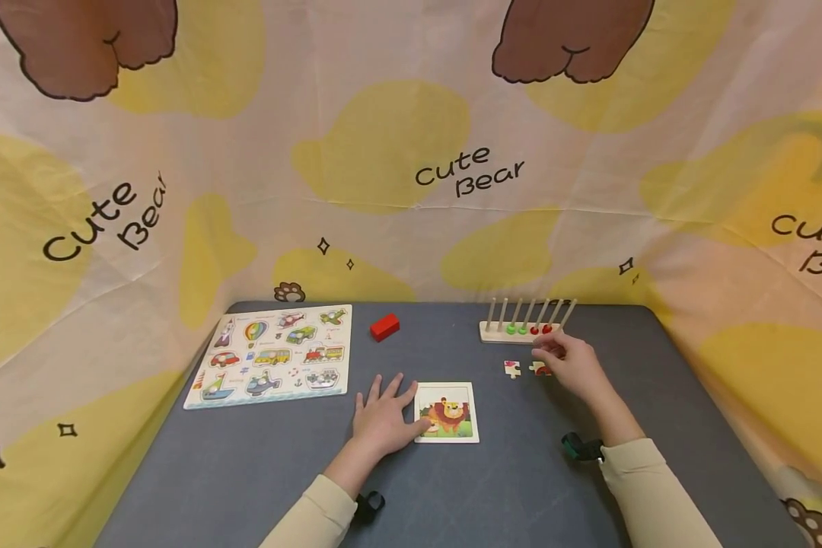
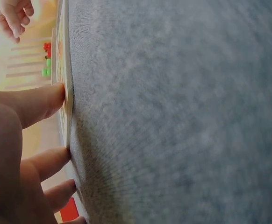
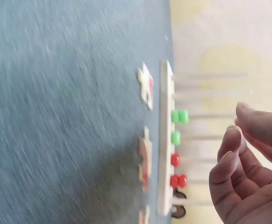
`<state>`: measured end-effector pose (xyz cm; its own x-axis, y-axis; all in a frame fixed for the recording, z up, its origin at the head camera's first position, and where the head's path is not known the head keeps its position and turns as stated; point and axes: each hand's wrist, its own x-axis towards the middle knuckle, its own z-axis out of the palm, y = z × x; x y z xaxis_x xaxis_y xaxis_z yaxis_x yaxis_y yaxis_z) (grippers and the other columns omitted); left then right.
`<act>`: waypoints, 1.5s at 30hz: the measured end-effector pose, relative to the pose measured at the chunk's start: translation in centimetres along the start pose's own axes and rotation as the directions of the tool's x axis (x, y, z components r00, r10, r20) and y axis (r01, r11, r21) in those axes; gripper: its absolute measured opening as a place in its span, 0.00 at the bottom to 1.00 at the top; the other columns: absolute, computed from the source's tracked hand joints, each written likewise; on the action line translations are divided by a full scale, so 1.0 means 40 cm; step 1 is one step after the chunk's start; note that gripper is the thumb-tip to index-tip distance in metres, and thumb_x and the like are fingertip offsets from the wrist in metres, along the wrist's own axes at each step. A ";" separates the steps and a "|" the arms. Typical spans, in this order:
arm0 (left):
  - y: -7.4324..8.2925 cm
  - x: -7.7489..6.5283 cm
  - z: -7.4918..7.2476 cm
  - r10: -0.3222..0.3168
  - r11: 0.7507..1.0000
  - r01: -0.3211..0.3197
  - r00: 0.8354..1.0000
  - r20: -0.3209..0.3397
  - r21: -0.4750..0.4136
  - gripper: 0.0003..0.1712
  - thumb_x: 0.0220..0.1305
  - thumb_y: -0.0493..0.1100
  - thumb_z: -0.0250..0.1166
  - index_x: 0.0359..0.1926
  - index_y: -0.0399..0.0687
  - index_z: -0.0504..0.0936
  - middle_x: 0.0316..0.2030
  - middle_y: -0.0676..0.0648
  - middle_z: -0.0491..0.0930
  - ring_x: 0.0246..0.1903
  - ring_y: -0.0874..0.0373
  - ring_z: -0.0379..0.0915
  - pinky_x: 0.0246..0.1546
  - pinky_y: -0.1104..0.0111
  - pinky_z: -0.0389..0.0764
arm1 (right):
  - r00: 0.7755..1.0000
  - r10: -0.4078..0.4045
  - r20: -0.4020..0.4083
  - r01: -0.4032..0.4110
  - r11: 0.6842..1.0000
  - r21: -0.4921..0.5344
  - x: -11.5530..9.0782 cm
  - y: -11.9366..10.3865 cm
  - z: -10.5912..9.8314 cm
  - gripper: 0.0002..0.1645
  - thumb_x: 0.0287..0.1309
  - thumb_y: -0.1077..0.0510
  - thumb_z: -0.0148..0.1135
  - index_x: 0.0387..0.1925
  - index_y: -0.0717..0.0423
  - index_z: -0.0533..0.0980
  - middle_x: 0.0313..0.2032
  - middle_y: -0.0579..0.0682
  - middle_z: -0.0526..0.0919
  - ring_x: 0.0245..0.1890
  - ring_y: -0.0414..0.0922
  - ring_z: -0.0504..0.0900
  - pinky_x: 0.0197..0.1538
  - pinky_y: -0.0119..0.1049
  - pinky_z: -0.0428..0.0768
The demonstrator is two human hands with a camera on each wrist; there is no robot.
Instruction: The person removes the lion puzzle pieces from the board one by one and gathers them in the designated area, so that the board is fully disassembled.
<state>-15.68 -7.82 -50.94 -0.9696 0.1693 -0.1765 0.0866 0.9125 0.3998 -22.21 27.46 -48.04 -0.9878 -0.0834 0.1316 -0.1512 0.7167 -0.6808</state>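
A square lion jigsaw puzzle (image 1: 447, 415) in a pale frame lies on the table, a whitish strip across the upper part of its picture. My left hand (image 1: 382, 422) rests beside it, fingers spread, the thumb (image 2: 46, 101) on the board's edge and a fingertip at its side. To the right lie loose jigsaw pieces, one white and pink (image 1: 512, 369) and one partly red (image 1: 540, 368). Over the red one hovers my right hand (image 1: 575, 367), its fingers loosely bent and nothing visible between them. The right wrist view shows another piece (image 3: 144, 215) at its bottom edge.
Behind the loose pieces stands a wooden peg rack (image 1: 514, 335) with green and red beads on some upright pegs. A red block (image 1: 385, 327) sits at the back. On the left lies a vehicle picture board (image 1: 269, 356). Patterned cloth (image 1: 411, 152) walls the table's back and sides.
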 end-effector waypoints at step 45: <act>0.011 0.007 -0.002 -0.023 1.000 0.023 0.999 0.029 -0.001 0.48 0.55 0.69 0.69 0.74 0.62 0.67 0.77 0.48 0.58 0.79 0.37 0.40 0.72 0.33 0.46 | 0.975 -0.136 0.175 0.110 0.983 0.150 -0.048 -0.185 0.224 0.13 0.61 0.59 0.71 0.47 0.58 0.83 0.33 0.45 0.83 0.31 0.40 0.78 0.34 0.32 0.78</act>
<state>-15.94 -7.43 -50.73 -0.9644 0.1587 -0.2114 0.0637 0.9158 0.3966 -19.52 16.13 -49.69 -0.9492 -0.3002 0.0947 -0.2630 0.5912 -0.7625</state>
